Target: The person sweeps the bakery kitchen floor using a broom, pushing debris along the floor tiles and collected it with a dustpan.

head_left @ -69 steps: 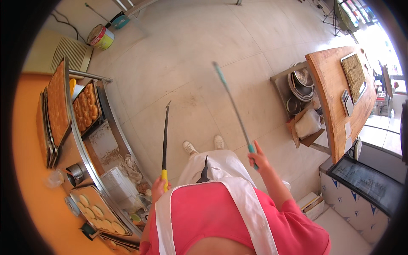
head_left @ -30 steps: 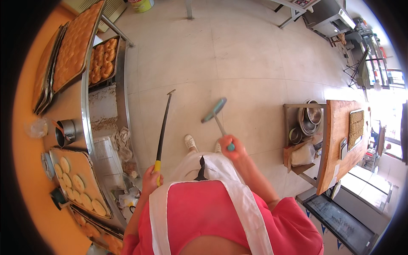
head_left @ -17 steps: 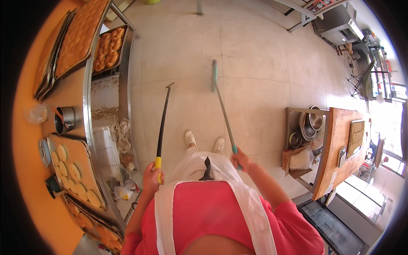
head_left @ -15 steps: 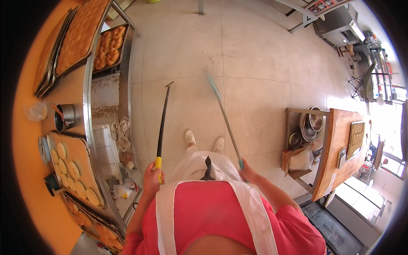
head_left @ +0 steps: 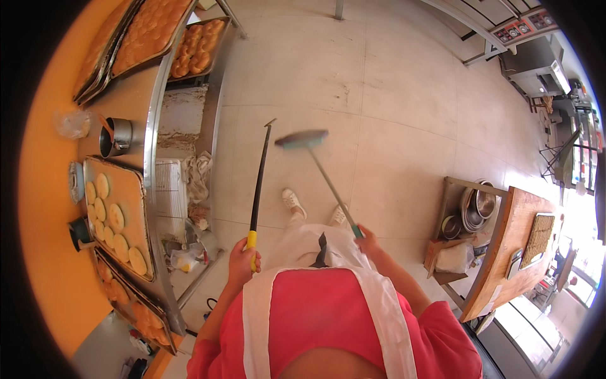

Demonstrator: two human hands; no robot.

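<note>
1. Holds a black stick (head_left: 258,189) in the left hand (head_left: 242,260), with fingers curled round its yellow grip (head_left: 252,241).
2. Points the stick forward over the floor (head_left: 404,170), much the same as half a second ago, with a small cross bar (head_left: 270,123) at the far tip.
3. Holds a broom (head_left: 326,180) in the right hand (head_left: 367,239), with fingers wrapped round the green end of its pole.
4. Reaches forward and to the left with the broom, still held in the same hand.
5. Has turned the broom head (head_left: 303,140) sideways since half a second ago; back then, pointing almost away from the body and farther from the stick.
6. Now has the broom head just to the right of the stick, near the tip; too blurry to tell about touching the floor.
7. Stands with white shoes (head_left: 292,199) on the floor, closer in than the broom head.
8. Has tipped the view a bit: now with the pot (head_left: 120,136) and the tray (head_left: 132,196) on the left farther in, and the wood table (head_left: 505,252) on the right lower down.
</note>
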